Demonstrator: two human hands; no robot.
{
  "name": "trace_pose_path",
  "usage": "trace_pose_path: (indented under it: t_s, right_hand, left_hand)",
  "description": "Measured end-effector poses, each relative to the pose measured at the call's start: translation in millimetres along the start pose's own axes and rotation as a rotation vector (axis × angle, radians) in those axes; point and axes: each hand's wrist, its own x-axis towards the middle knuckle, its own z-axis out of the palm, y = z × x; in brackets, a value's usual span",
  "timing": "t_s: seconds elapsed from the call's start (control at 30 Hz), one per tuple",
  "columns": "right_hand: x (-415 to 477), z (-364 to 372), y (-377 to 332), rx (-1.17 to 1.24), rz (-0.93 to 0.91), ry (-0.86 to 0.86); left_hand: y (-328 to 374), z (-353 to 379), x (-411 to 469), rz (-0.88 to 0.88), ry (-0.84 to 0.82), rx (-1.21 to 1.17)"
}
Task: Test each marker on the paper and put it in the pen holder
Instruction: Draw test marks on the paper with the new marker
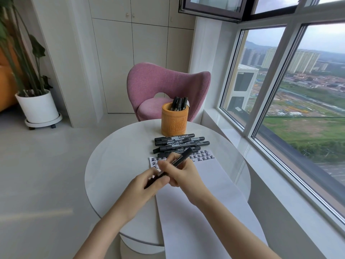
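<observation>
Lower centre of the frame: two bare forearms reach in from the bottom edge and meet above a round white tabletop. The left hand has its fingers curled around the lower end of a black marker. The right hand, just beside it and further up the frame, pinches the barrel with bent fingers and thumb. The marker slants from lower left to upper right, its upper end projecting beyond the right hand. Whether its cap is on cannot be told, because the fingers hide that end.

Beneath the hands lies a long strip of white paper. It runs from the bottom edge of the frame up to the middle of the tabletop. Its far end carries rows of black written characters, partly hidden by the hands.

Centre: just beyond the paper's far edge lies a pile of loose markers, black with printed labels, lying roughly side by side across the frame. Just behind the pile stands an orange-yellow carved pen holder, upright near the far rim of the tabletop. It contains several stored markers, which lean to the right.

Upper centre: a pink chair stands behind the tabletop, before pale cupboard doors. Left: a potted plant in a white pot. Right: large windows overlooking buildings and fields.
</observation>
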Motion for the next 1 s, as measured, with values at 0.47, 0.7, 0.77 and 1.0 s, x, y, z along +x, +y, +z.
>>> trace_pose_path:
  t_s: [0.47, 0.7, 0.77, 1.0]
  right_hand:
    - [34, -15, 10, -0.17, 0.138, 0.381]
    - [41, -6, 25, -0.312, 0.03, 0.42]
    - [42, -6, 29, -0.36, 0.018, 0.423]
    - [42, -3, 36, -0.417, -0.019, 0.449]
  left_hand:
    - [-27, -11, -2, 0.007, 0.177, 0.194]
    - [-31, -11, -3, -0.005, 0.131, 0.166]
    - [-31, -11, -3, -0.006, 0.148, 0.187]
    - [-32, -10, -3, -0.003, 0.172, 0.202]
